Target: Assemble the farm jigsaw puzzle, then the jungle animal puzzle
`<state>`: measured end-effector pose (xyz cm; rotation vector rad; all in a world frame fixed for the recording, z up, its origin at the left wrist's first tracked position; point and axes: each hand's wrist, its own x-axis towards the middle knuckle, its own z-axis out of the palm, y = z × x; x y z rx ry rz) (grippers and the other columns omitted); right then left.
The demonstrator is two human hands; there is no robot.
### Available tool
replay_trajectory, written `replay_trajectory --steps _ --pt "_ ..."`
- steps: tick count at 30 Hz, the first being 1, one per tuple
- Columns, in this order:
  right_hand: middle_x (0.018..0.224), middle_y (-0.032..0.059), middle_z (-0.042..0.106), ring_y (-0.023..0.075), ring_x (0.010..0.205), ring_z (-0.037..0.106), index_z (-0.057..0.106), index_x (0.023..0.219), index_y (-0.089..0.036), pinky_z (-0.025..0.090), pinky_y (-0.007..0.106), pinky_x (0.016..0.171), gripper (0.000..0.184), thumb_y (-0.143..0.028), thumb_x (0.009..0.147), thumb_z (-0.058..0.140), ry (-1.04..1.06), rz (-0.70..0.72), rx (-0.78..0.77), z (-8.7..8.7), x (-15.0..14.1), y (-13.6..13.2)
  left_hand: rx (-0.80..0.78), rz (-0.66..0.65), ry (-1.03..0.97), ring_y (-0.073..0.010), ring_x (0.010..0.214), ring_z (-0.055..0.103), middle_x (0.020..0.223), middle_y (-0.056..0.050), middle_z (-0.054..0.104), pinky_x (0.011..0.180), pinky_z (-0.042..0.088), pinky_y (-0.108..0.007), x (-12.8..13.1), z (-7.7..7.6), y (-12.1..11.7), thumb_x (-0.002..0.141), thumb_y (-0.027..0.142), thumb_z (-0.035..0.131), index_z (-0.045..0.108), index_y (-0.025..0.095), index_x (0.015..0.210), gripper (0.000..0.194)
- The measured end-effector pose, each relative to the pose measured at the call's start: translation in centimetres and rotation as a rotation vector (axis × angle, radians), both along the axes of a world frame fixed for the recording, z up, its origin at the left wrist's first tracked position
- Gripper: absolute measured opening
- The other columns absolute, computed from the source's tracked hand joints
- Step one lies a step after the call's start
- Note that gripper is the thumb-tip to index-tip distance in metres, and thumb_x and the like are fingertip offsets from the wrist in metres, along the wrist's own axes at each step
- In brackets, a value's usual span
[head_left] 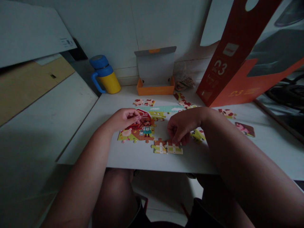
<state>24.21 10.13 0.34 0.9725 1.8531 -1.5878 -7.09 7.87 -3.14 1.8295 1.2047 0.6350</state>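
Observation:
A partly joined jigsaw puzzle (147, 130) lies on the white table, showing a red barn, a farmer and a hen. My left hand (127, 119) hovers over its barn side with thumb and fingertips pinched together; whatever they may hold is hidden. Below and to the right is a joined strip of fence puzzle pieces (163, 148), apart from the larger part. My right hand (181, 128) is closed at the strip's upper right, its fingertips down on a fence piece. A yellow-green puzzle piece (199, 135) shows beside my right wrist, partly covered.
Loose puzzle pieces (150, 102) lie behind the puzzle, and others (245, 129) to the right. An open orange box (155, 91), a bag of pieces (185, 81) and a blue-yellow mug (108, 77) stand along the wall. A large red box (218, 76) stands right; cardboard (35, 85) leans left.

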Motion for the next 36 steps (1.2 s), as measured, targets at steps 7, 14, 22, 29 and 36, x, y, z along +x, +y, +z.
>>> replay_trajectory --steps 7,14,22,29,36 --pt "0.076 0.0009 0.076 0.0204 0.079 0.077 0.073 0.084 -0.019 0.06 0.03 0.07 0.03 -0.039 0.071 0.09 -0.078 0.033 0.051 -0.1 -0.4 -0.3 -0.012 -0.008 0.009 -0.0184 0.075 0.073 0.086 -0.006 0.08 0.068 0.055 -0.028 -0.4 -0.1 0.0 0.09 0.054 0.076 0.075 0.018 0.098 0.036" --pt "0.081 0.0034 0.078 0.0204 0.078 0.076 0.074 0.083 -0.019 0.06 0.03 0.068 0.028 -0.04 0.072 0.09 -0.089 0.049 0.118 0.6 -0.6 -0.7 -0.052 -0.027 0.004 -0.0191 0.073 0.072 0.084 -0.007 0.079 0.067 0.056 -0.029 -0.1 0.2 -0.2 0.088 0.053 0.077 0.075 0.019 0.097 0.036" --pt "0.08 0.0064 0.079 0.0204 0.071 0.074 0.075 0.083 -0.018 0.057 0.029 0.062 0.024 -0.04 0.08 0.084 -0.145 0.083 0.242 1.2 -1.1 -1.5 -0.05 -0.05 0.027 -0.0186 0.076 0.073 0.088 -0.006 0.08 0.066 0.055 -0.028 -0.5 -0.3 0.1 0.091 0.05 0.074 0.073 0.02 0.094 0.03" --pt "0.076 0.006 0.077 0.0195 0.065 0.069 0.075 0.078 -0.018 0.051 0.031 0.06 0.032 -0.049 0.08 0.081 -0.186 0.171 0.324 1.2 -1.5 -1.7 -0.034 -0.054 0.049 -0.0192 0.079 0.073 0.09 -0.005 0.08 0.07 0.056 -0.029 -0.7 -0.4 0.2 0.09 0.047 0.075 0.072 0.02 0.092 0.027" --pt "0.069 0.0038 0.075 0.0197 0.06 0.066 0.073 0.076 -0.021 0.045 0.033 0.059 0.031 -0.049 0.076 0.085 -0.2 0.199 0.46 1.3 -1.9 -2.0 -0.005 -0.077 0.064 -0.0181 0.076 0.07 0.086 -0.004 0.078 0.068 0.053 -0.028 -0.5 -0.1 0.2 0.091 0.047 0.073 0.072 0.021 0.091 0.026"
